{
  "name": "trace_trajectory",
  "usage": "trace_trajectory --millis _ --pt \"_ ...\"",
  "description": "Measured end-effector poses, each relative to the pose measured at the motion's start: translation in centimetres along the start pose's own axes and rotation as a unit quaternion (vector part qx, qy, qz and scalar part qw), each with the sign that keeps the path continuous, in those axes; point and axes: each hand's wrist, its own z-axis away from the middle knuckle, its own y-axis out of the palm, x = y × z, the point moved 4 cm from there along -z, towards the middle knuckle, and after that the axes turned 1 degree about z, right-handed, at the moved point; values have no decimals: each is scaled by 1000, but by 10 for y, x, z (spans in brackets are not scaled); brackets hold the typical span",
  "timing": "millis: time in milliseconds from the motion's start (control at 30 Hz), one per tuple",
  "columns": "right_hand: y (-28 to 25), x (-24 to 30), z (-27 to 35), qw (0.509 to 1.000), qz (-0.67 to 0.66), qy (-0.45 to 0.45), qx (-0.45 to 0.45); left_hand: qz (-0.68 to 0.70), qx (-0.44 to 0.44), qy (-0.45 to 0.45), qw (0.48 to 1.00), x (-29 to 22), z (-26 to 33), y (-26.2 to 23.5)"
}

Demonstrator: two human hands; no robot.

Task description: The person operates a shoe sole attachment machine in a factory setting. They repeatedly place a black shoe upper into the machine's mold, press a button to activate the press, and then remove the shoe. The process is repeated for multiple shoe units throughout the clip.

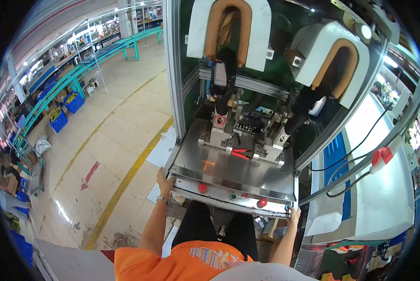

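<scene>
At the front of a machine runs a narrow metal control panel [219, 189]. My left hand [164, 183] grips its left end, thumb beside a small round button [173, 179]. The panel's right end is in my right hand [293, 217], with the thumb at a blue-green button [288, 207]. The fingers of both hands are partly hidden under the panel. Between them sit two red knobs, one red knob [202, 188] left and another red knob [262, 203] right, with a dark green button [233, 196] in between. Behind lies a bare steel plate [219, 164].
Red-handled pliers [240, 153] lie among metal clamps [220, 136]. Above hang two white U-shaped heads [261, 28] with tan pads [214, 33] and dark forms. A red-and-white connector [381, 157] hangs at right. Blue crates [58, 121] and a green conveyor [78, 75] stand far left.
</scene>
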Motion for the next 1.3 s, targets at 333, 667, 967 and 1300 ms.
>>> trace_trajectory --millis 333,667,967,1300 --pt "7 9 11 965 152 -114 -180 35 -193 15 980 3 18 1" --pt "22 54 67 909 276 -122 -287 9 -198 54 979 -4 24 1" --pt "22 51 64 903 277 -127 -304 8 -196 54 979 -3 23 2" --pt "27 59 66 896 287 -105 -322 -1 -203 70 977 -3 21 0"
